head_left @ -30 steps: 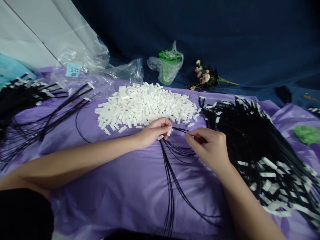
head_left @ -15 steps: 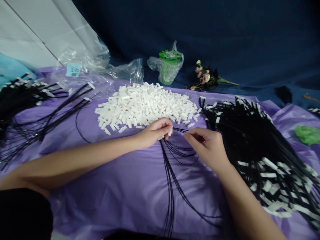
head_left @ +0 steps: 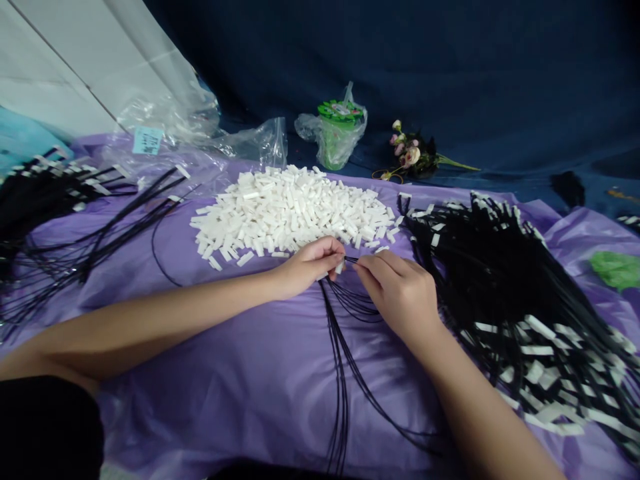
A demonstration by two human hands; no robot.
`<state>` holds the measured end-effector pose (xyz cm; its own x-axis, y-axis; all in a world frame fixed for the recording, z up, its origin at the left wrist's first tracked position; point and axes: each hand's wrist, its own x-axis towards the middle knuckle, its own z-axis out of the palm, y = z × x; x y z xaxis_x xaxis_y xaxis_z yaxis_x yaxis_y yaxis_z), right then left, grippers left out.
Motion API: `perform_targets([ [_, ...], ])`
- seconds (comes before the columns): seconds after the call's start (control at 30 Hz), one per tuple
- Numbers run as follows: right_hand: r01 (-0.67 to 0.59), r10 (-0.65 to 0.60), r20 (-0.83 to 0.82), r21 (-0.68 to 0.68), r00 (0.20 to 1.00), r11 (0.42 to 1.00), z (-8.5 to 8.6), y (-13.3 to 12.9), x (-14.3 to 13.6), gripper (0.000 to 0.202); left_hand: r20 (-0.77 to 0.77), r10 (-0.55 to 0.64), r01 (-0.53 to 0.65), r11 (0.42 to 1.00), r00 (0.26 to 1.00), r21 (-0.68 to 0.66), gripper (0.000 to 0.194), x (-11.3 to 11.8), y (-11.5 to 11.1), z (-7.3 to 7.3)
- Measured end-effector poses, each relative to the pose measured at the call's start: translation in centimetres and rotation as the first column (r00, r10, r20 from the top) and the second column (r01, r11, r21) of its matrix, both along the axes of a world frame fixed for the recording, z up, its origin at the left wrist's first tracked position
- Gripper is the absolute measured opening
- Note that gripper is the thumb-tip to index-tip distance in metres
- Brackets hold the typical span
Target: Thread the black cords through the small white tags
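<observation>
My left hand (head_left: 314, 265) is closed around a bunch of thin black cords (head_left: 341, 360), with a small white piece (head_left: 340, 267) showing at its fingertips. Just to its right, my right hand (head_left: 400, 287) pinches the short stretch of black cords that runs out from the left fingertips. The cords loop below both hands, and their loose ends hang down toward me over the purple sheet (head_left: 250, 393). A heap of small white pieces (head_left: 295, 207) lies right behind my hands.
Black cords with white ends (head_left: 480, 267) are piled on the right, and more black cords (head_left: 100, 247) lie on the left. Behind stand a clear plastic bag (head_left: 185, 143), a green cup (head_left: 337, 137) in plastic and artificial flowers (head_left: 413, 153). Green plastic (head_left: 615, 269) lies far right.
My right hand has moved left along the cords, closer to my left hand, and its fingers are pinched nearer the white piece. My left hand has hardly moved.
</observation>
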<state>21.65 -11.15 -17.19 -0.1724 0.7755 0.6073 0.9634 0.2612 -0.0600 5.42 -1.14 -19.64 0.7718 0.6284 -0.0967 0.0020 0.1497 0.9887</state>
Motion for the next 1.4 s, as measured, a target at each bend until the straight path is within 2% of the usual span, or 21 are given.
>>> perform_targets([
  [0.23, 0.026, -0.026, -0.004, -0.029, 1.000, 0.999, -0.4, 0.3, -0.1, 0.018, 0.001, -0.006, 0.006, 1.000, 1.000, -0.002, 0.008, 0.0, -0.1, 0.0],
  [0.4, 0.048, -0.048, 0.023, 0.024, 0.999, 0.999, 0.5, -0.3, 0.1, 0.012, -0.003, 0.018, -0.018, 0.998, 1.000, 0.057, 0.010, 0.0, -0.4, 0.2],
  [0.5, -0.067, 0.067, 0.035, 0.018, 0.997, 0.998, 1.5, -1.0, 0.2, 0.008, 0.004, 0.026, -0.027, 0.994, 1.000, 0.106, 0.014, 0.0, -0.5, 0.1],
  [0.6, -0.272, 0.279, 0.035, -0.144, 0.960, 0.952, 2.0, -1.8, -0.3, 0.016, 0.005, 0.019, -0.019, 0.992, 1.000, 0.121, 0.015, -0.1, -0.5, 0.1],
  [0.7, -0.298, 0.328, 0.054, -0.301, 0.943, 0.906, 1.6, -2.1, -1.1, 0.025, 0.012, 0.034, -0.035, 0.995, 0.999, 0.090, 0.014, -0.1, -0.6, 0.3],
  [0.8, -0.261, 0.314, 0.058, -0.430, 0.948, 0.865, 1.0, -2.0, -1.9, 0.023, 0.024, 0.063, -0.063, 0.998, 0.998, 0.019, 0.012, 0.0, -0.6, 0.4],
  [0.9, -0.211, 0.265, 0.037, -0.501, 0.964, 0.839, 0.4, -1.7, -2.5, 0.018, 0.048, 0.096, -0.093, 0.994, 0.994, -0.060, 0.013, 0.1, -0.5, 0.4],
  [1.17, -0.102, 0.054, -0.104, -0.536, 0.993, 0.838, -0.2, -1.7, -3.7, 0.017, 0.073, 0.110, -0.102, 0.989, 0.991, -0.112, 0.013, 0.1, -0.2, 0.1],
  [1.4, -0.060, -0.138, -0.298, -0.569, 0.944, 0.820, -0.7, -1.7, -4.7, 0.009, 0.061, 0.112, -0.103, 0.987, 0.992, -0.127, 0.012, 0.1, -0.3, 0.3],
])
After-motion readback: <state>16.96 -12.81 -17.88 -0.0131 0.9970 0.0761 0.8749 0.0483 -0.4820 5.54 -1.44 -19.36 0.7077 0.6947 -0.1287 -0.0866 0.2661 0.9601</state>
